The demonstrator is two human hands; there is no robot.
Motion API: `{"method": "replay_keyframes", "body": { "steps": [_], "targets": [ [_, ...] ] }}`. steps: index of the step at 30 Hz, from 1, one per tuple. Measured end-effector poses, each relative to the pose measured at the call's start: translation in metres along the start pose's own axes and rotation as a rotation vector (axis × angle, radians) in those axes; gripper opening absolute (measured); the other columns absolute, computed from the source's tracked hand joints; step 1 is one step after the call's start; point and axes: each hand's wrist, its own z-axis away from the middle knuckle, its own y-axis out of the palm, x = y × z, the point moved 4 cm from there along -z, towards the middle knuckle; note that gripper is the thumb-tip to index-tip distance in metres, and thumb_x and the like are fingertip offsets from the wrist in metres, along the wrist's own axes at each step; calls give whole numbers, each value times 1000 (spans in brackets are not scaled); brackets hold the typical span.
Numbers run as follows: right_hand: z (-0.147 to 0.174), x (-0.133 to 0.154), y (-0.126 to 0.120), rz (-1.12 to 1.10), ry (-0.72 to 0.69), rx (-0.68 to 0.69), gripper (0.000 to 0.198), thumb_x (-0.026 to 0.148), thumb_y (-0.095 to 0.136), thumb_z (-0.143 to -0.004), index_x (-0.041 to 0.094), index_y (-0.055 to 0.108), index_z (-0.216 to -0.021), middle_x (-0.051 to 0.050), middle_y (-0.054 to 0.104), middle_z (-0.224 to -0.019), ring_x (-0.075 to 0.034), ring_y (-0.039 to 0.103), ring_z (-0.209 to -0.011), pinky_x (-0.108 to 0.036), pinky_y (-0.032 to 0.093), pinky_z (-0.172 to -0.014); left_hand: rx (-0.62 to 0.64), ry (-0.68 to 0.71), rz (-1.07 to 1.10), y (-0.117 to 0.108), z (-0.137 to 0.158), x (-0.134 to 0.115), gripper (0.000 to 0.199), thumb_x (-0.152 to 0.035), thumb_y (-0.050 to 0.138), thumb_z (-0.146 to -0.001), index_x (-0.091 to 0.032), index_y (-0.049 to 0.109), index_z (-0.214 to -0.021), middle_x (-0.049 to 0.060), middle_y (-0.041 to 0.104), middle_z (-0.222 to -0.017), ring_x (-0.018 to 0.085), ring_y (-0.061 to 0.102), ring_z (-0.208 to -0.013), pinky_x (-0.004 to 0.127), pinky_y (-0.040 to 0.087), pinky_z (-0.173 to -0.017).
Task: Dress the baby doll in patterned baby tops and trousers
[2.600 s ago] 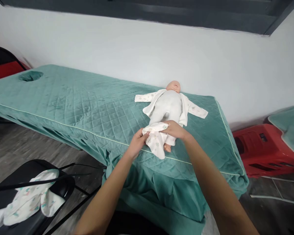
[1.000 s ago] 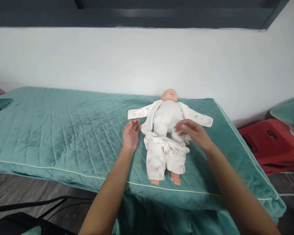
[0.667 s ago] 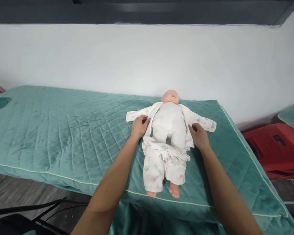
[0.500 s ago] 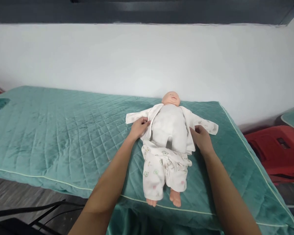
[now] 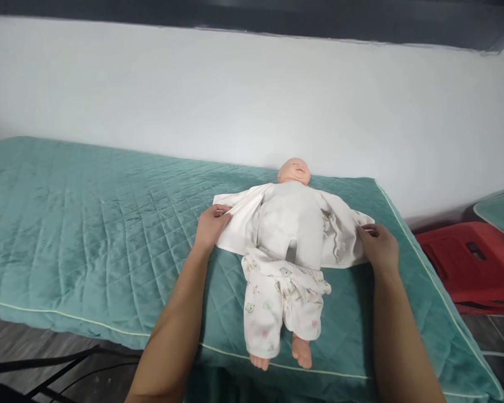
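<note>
A baby doll (image 5: pixel 292 215) lies on its back, its head toward the wall and its bare feet toward me. Its white cloth torso shows between the two spread front panels of a white baby jacket (image 5: pixel 237 226). My left hand (image 5: pixel 212 224) pinches the edge of the panel on the left. On the other side, my right hand (image 5: pixel 377 243) pinches the opposite panel's edge and holds it outward. Patterned baby trousers (image 5: pixel 264 310) cover the doll's legs, with the waistband bunched low at the thighs.
Beneath the doll is a green quilted bed cover (image 5: pixel 121 224) with pale piping, set against a white wall (image 5: pixel 235 101). A red plastic object (image 5: pixel 466 263) stands past the right edge. Black straps or bars (image 5: pixel 59 358) show at lower left.
Both hands have moved outward, away from the torso, drawing the jacket's front panels wide apart. The panels' plain inner sides now show. The camera view has tilted slightly.
</note>
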Motion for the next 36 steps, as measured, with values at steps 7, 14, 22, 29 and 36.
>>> {"method": "replay_keyframes", "body": {
  "steps": [7, 14, 22, 29, 36],
  "targets": [
    [38, 43, -3, -90, -445, -154, 22, 37, 57, -85, 20, 68, -95, -12, 68, -101, -28, 61, -98, -44, 47, -89, -273, 299, -369, 6, 14, -15, 30, -20, 60, -75, -25, 74, -101, 2, 56, -75, 22, 54, -76, 32, 39, -74],
    [116, 112, 7, -403, -927, 336, 12, 27, 63, -93, 24, 63, -81, -4, 63, -74, -19, 54, -71, -36, 41, -68, 239, 371, 188, 39, 52, -44, 18, -38, 73, -81, -21, 75, -88, -1, 54, -70, 14, 49, -67, 26, 40, -66],
    [138, 130, 6, -343, -1167, 761, 24, 28, 70, -91, 21, 55, -74, 0, 62, -77, -17, 49, -77, -38, 29, -76, 1086, 425, 67, 47, 73, -58, 31, -43, 82, -73, -19, 79, -92, -2, 49, -67, 9, 44, -60, 22, 35, -56],
    [143, 132, 5, -386, -1100, 1007, 39, 40, 75, -87, 20, 45, -72, 1, 62, -82, -16, 50, -80, -37, 29, -80, 1175, 527, 57, 43, 75, -62, 23, -42, 80, -77, -19, 77, -81, 1, 55, -75, 11, 51, -67, 21, 40, -59],
    [132, 123, 8, -591, -975, 1004, 25, 36, 61, -96, 22, 56, -76, 0, 60, -74, -16, 53, -73, -36, 37, -79, 1165, 519, 167, 43, 76, -63, 22, -39, 75, -82, -17, 77, -83, 8, 62, -92, 13, 57, -75, 25, 46, -68]
  ]
}}
